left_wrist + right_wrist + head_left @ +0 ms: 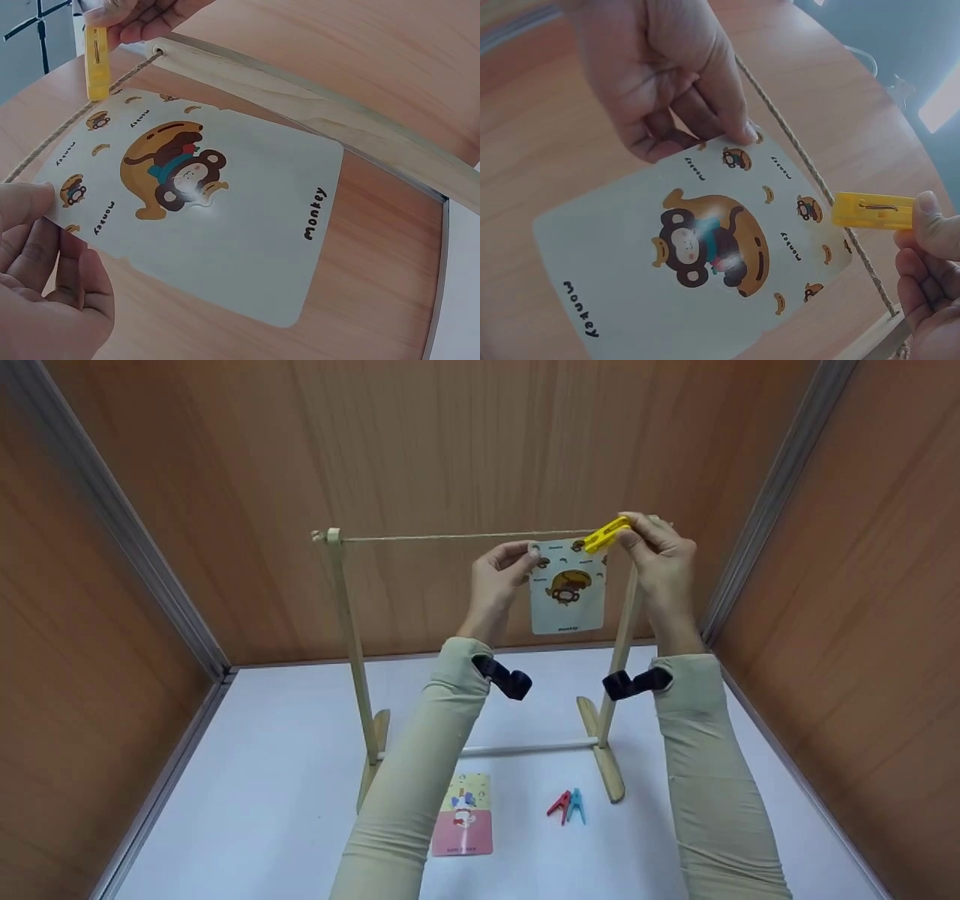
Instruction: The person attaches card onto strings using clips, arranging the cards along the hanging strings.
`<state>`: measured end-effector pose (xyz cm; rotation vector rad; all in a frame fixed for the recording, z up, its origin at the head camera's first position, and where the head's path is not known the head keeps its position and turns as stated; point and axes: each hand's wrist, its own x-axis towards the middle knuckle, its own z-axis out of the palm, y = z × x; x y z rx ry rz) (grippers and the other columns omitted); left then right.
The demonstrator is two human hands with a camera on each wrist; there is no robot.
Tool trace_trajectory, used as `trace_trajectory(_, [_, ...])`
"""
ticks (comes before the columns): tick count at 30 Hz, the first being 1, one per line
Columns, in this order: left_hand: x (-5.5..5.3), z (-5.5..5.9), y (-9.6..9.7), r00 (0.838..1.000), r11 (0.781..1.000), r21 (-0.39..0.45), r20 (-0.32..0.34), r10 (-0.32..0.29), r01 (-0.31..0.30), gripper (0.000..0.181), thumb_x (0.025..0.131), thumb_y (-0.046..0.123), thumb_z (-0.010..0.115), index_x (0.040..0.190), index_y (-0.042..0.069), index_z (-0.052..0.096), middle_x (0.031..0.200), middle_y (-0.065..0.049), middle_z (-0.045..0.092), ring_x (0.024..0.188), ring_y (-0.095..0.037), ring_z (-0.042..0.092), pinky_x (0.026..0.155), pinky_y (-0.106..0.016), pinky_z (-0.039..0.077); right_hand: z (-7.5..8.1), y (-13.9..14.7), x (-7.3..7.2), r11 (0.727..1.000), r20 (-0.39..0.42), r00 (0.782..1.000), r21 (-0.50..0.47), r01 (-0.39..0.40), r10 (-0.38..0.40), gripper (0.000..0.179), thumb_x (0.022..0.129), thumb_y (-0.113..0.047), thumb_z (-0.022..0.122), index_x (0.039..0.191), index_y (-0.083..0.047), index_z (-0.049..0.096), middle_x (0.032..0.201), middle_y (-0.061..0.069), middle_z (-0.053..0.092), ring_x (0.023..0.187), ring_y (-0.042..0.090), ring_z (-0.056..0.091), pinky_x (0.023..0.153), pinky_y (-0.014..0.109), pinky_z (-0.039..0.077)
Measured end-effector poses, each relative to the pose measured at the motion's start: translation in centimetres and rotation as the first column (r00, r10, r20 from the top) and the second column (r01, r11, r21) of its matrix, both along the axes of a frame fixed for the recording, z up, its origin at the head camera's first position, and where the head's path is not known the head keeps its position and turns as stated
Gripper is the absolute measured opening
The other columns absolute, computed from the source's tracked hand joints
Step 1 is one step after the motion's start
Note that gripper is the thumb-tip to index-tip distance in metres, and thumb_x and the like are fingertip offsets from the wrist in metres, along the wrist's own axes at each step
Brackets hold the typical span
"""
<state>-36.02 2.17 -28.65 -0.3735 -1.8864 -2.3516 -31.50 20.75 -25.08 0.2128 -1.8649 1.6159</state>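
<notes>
My left hand (501, 581) pinches the upper left corner of a white monkey card (568, 611), thumb in front. The card hangs upright right at the twine (450, 537) strung across the wooden rack. Between thumb and fingers, my right hand (664, 562) grips a yellow clothespin (606, 534), whose tip overlaps the card's top edge near its right corner. In the right wrist view the clothespin (874, 211) crosses the twine (795, 139) at that edge. The left wrist view shows the same clothespin (97, 64) from the other side, above the monkey print on the card (247, 217).
Wooden posts (352, 652) and feet (611, 772) hold up the rack, joined low down by a white bar (529, 748). On the white table lie a pink and yellow card (472, 832), partly behind my left sleeve, a red clothespin (560, 807) and a blue clothespin (576, 805). Wood-grain panels surround the table.
</notes>
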Motion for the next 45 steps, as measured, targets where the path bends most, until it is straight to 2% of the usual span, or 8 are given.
trace_trajectory(7, [-0.27,0.11,0.03,1.000,1.000,-0.001,0.001,0.007,-0.007,0.020,0.091,0.015,0.066,0.110,0.007,0.067,0.098,-0.001,0.067,0.089,-0.009,0.060,0.081,-0.023,0.049,0.49,-0.18,-0.18,0.999,0.021,0.999,-0.035,0.038,-0.037,0.032,0.087,-0.016,0.065,0.116,-0.003,0.069,0.109,0.002,0.065,0.103,0.011,0.062,0.093,0.021,0.050])
trace_trajectory(13, [-0.17,0.23,0.00,1.000,1.000,-0.004,-0.006,-0.001,0.001,0.020,0.091,0.015,0.066,0.110,0.007,0.067,0.100,-0.002,0.067,0.092,-0.010,0.060,0.082,-0.023,0.049,0.57,-0.39,-0.31,0.999,-0.029,0.999,-0.009,0.041,-0.042,0.031,0.088,-0.015,0.064,0.115,-0.002,0.069,0.105,-0.001,0.064,0.100,0.007,0.063,0.093,0.022,0.050])
trace_trajectory(19, [-0.15,0.41,0.08,1.000,1.000,-0.024,0.000,0.010,-0.010,0.020,0.091,0.016,0.066,0.110,0.008,0.067,0.102,-0.003,0.067,0.094,-0.010,0.061,0.083,-0.023,0.049,0.80,-0.56,-0.51,0.999,-0.044,0.998,-0.011,0.043,-0.044,0.031,0.087,-0.015,0.064,0.114,-0.001,0.069,0.104,-0.001,0.065,0.099,0.007,0.063,0.091,0.021,0.051])
trace_trajectory(24, [-0.10,0.45,0.20,1.000,0.999,-0.030,-0.026,0.016,-0.017,0.021,0.091,0.016,0.066,0.110,0.007,0.067,0.101,-0.003,0.068,0.094,-0.010,0.061,0.080,-0.021,0.048,0.73,-0.50,-0.84,0.999,-0.093,0.995,0.020,0.029,-0.027,0.031,0.089,-0.013,0.062,0.115,0.003,0.068,0.102,-0.004,0.062,0.096,0.004,0.062,0.090,0.022,0.051])
trace_trajectory(32, [-0.16,0.50,0.27,0.999,0.999,-0.039,-0.032,0.015,-0.016,0.022,0.092,0.015,0.065,0.112,0.006,0.066,0.104,-0.004,0.067,0.096,-0.010,0.060,0.082,-0.022,0.048,0.78,-0.49,-0.88,0.999,-0.095,0.995,0.031,0.032,-0.029,0.031,0.089,-0.013,0.062,0.115,0.003,0.067,0.102,-0.003,0.063,0.096,0.003,0.062,0.090,0.022,0.051])
trace_trajectory(39, [-0.20,0.60,0.39,0.999,0.998,-0.055,-0.026,0.019,-0.021,0.022,0.091,0.015,0.066,0.112,0.006,0.066,0.105,-0.005,0.067,0.096,-0.011,0.060,0.097,-0.039,0.047,0.92,-0.49,-0.82,0.999,-0.094,0.995,0.035,0.037,-0.034,0.030,0.089,-0.013,0.062,0.114,0.002,0.068,0.102,-0.002,0.063,0.096,0.004,0.062,0.090,0.022,0.052])
trace_trajectory(45, [-0.19,0.70,0.48,1.000,0.998,-0.057,-0.025,0.014,-0.015,0.024,0.092,0.016,0.065,0.113,0.006,0.066,0.107,-0.005,0.067,0.098,-0.012,0.060,0.097,-0.037,0.048,1.07,-0.53,-0.72,0.999,-0.088,0.996,0.004,0.032,-0.031,0.030,0.088,-0.013,0.063,0.113,0.002,0.069,0.100,-0.004,0.063,0.096,0.005,0.063,0.090,0.022,0.051])
